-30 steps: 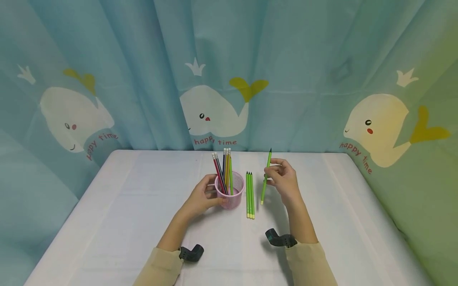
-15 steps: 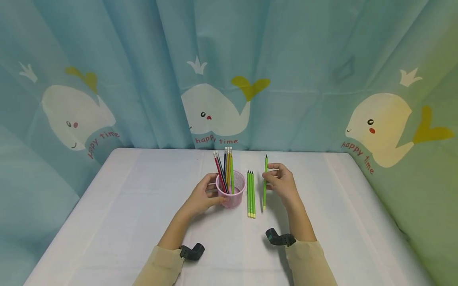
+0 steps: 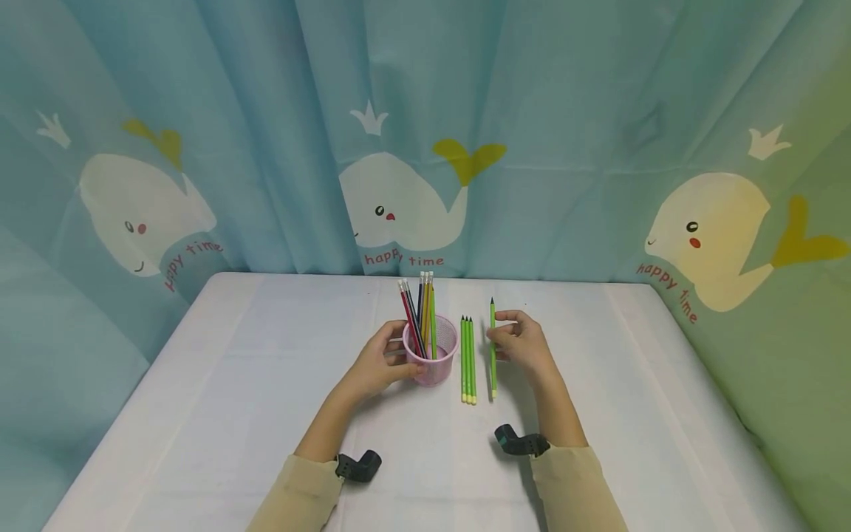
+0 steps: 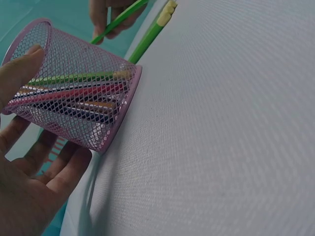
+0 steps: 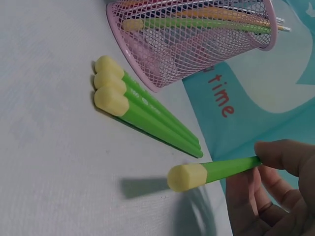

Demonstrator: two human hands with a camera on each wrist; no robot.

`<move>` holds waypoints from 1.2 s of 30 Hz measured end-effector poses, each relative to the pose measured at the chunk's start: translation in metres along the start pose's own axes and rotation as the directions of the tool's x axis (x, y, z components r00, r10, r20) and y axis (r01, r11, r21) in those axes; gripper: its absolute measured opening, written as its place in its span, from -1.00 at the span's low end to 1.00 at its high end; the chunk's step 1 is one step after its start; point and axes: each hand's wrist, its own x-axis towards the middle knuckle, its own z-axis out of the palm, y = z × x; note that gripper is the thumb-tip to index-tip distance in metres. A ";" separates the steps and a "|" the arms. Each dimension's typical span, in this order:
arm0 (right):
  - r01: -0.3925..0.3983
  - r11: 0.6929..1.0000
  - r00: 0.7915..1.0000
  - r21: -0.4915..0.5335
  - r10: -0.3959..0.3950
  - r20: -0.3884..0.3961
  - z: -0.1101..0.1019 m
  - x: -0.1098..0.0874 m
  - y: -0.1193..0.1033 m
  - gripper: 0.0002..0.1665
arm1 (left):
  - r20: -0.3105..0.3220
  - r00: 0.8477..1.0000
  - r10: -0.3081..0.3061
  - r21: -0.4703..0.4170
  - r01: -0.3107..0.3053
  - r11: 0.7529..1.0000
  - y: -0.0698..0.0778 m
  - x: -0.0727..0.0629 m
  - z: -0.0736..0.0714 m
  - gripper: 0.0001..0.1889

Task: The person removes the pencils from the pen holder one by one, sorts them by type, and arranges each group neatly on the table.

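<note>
A pink mesh pencil cup stands upright on the table with several pencils in it. My left hand holds it from the left, thumb on the near side and fingers round the far side. In the left wrist view, the mesh shows red, dark, orange and green pencils inside. My right hand pinches a green pencil between thumb and fingers, its dark tip pointing away. The yellow end of that pencil hangs just above its shadow. Three matching green pencils lie side by side between the cup and this pencil.
A white cloth covers the table. Behind it hangs a blue-green curtain with printed whales, meeting the table's back edge. A dark wrist camera sits at the left cuff, another camera at the right.
My right hand has lowered the green pencil and brought it nearer to the person, turning it almost parallel to the three lying pencils. My left hand stays at the cup.
</note>
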 end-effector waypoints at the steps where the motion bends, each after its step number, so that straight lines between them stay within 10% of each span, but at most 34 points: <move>1: -0.004 1.000 1.000 -0.009 0.004 0.008 0.000 0.000 0.000 -0.51 | -0.003 1.000 -0.004 0.003 0.004 1.000 0.001 0.000 0.000 -0.17; 36: -0.055 0.995 0.997 -0.084 0.060 0.055 0.008 0.002 0.009 -0.49 | -0.003 1.000 -0.010 0.031 0.010 0.999 0.001 -0.001 0.000 -0.18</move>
